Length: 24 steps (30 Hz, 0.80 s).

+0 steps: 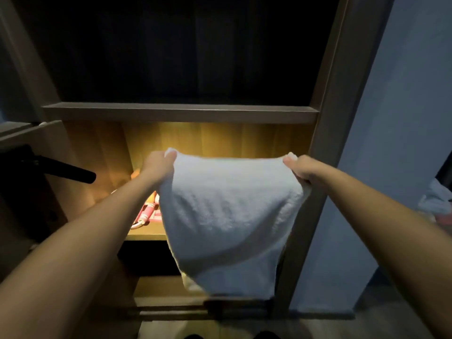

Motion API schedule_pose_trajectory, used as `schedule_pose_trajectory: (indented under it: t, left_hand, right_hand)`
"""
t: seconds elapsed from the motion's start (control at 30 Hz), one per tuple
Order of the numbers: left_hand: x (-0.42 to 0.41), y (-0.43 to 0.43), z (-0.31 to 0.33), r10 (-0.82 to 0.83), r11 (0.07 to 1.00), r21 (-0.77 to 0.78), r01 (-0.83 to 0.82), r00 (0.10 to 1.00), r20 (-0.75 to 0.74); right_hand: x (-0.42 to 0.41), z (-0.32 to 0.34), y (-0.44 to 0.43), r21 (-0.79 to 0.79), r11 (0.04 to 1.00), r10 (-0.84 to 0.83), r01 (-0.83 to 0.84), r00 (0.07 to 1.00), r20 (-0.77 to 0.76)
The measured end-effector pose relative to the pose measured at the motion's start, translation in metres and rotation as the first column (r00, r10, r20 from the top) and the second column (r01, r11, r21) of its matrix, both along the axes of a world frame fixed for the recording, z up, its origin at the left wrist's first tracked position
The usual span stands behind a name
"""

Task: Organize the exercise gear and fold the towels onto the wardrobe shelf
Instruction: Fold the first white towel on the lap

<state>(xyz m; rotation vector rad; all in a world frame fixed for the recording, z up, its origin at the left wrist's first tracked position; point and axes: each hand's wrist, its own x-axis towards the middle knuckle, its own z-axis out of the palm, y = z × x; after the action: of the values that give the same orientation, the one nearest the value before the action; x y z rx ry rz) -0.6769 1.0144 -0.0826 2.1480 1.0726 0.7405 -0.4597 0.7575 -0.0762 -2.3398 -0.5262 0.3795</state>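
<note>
A white towel hangs in front of the lit wardrobe shelf, stretched between both hands. My left hand pinches its upper left corner and my right hand grips its upper right corner. The towel droops down past the shelf's front edge and hides most of the shelf. On the shelf to the left of the towel lies pink and white exercise gear with a metal clip, partly covered by my left forearm and the towel.
A darker upper shelf board runs above the lit compartment. A black door handle sticks out at the left. The wardrobe's right side panel stands next to a blue-grey wall. Crumpled cloth lies at the far right.
</note>
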Motion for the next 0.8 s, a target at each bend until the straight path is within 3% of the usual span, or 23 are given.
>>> schedule_pose_trajectory:
  t: [0.1, 0.17, 0.23, 0.27, 0.4, 0.63, 0.8]
  left_hand:
    - [0.001, 0.006, 0.021, 0.044, 0.996, 0.069, -0.061, 0.972, 0.230]
    - [-0.003, 0.011, 0.028, 0.001, 0.999, -0.053, 0.006, 0.991, 0.134]
    - [-0.011, 0.011, 0.017, -0.058, 0.986, -0.160, 0.046, 0.996, -0.068]
    - [-0.014, 0.010, 0.012, -0.057, 0.986, -0.161, 0.043, 0.995, -0.087]
    - [-0.028, -0.009, 0.014, -0.015, 0.997, -0.082, 0.015, 1.000, 0.006]
    - [-0.074, -0.043, 0.016, -0.148, 0.989, 0.034, 0.144, 0.976, 0.159]
    - [-0.117, -0.071, 0.002, -0.191, 0.978, -0.034, 0.208, 0.943, 0.273]
  right_hand:
    - [0.001, 0.025, 0.002, 0.313, 0.947, -0.003, -0.071, 0.973, 0.229]
    - [-0.003, 0.032, 0.000, 0.275, 0.952, 0.083, -0.138, 0.976, 0.203]
    - [-0.006, 0.021, -0.006, 0.101, 0.987, 0.120, -0.124, 0.992, 0.043]
    - [-0.007, 0.015, -0.008, 0.064, 0.991, 0.120, -0.120, 0.993, 0.005]
    - [-0.014, 0.011, -0.017, 0.154, 0.981, 0.106, -0.115, 0.992, 0.066]
    - [-0.028, 0.008, -0.067, 0.297, 0.904, 0.314, -0.308, 0.949, 0.028]
    - [-0.064, -0.004, -0.096, 0.432, 0.840, 0.352, -0.329, 0.936, 0.028]
